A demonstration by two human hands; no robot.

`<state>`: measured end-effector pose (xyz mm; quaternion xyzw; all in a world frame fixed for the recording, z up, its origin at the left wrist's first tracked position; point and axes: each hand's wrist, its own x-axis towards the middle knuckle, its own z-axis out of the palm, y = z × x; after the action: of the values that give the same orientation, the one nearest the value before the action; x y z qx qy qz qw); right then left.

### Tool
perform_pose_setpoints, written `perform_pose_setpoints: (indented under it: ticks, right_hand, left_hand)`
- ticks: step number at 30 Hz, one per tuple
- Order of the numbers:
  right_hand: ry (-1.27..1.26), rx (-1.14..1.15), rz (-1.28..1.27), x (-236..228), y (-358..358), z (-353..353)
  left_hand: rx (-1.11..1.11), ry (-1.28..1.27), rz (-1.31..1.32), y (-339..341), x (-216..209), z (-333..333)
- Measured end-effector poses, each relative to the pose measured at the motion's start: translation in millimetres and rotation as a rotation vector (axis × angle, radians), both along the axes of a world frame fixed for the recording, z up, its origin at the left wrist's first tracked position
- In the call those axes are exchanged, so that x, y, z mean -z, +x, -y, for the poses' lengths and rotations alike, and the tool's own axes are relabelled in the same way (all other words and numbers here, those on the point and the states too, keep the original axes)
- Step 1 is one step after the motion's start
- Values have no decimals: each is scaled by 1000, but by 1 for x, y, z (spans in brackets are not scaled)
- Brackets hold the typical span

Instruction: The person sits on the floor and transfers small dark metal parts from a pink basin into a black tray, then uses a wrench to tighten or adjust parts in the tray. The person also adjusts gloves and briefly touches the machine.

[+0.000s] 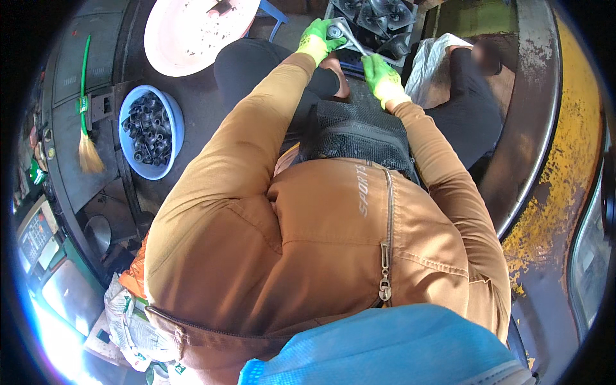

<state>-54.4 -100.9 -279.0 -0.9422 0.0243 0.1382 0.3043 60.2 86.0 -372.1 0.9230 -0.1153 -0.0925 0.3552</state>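
My left hand [316, 42], in a yellow-green glove, is closed around a small grey part with a round end [334, 31]. From beside that part, a thin pale strip [357, 43] slants down to my right hand [384, 78]. That hand, gloved alike, has its fingers closed at the strip's lower end. Whether the strip is a tool or belongs to the part, I cannot tell. Just beyond both hands stands a grey crate [411, 9] with several dark, flared plastic pieces [378, 15] in it.
A blue tub [178, 131] full of small black parts [149, 130] stands at the left. Beyond it is a pale pink basin [168, 38] with dark scraps. A green-handled broom [88, 151] leans at the far left. A worn yellow machine panel [545, 186] curves along the right.
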Motion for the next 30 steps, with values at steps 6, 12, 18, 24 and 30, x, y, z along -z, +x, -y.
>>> perform_pose_setpoints:
  ticks: [6, 12, 18, 24, 30]
  right_hand:
    - [106, -107, 229, 4, -3, 0]
    - [47, -105, 235, 12, 0, 2]
    - [-38, -23, -31, 13, -2, 4]
    - [-49, -10, -132, 25, 3, 7]
    - [-63, -22, -54, 29, 4, 6]
  left_hand:
    - [-51, -104, -1, -6, -10, 0]
    - [-95, -27, -67, -6, -16, 2]
    - [16, -53, 18, -4, -19, 0]
    - [77, -72, 58, -3, -15, 0]
    - [8, -38, 18, -2, -12, 0]
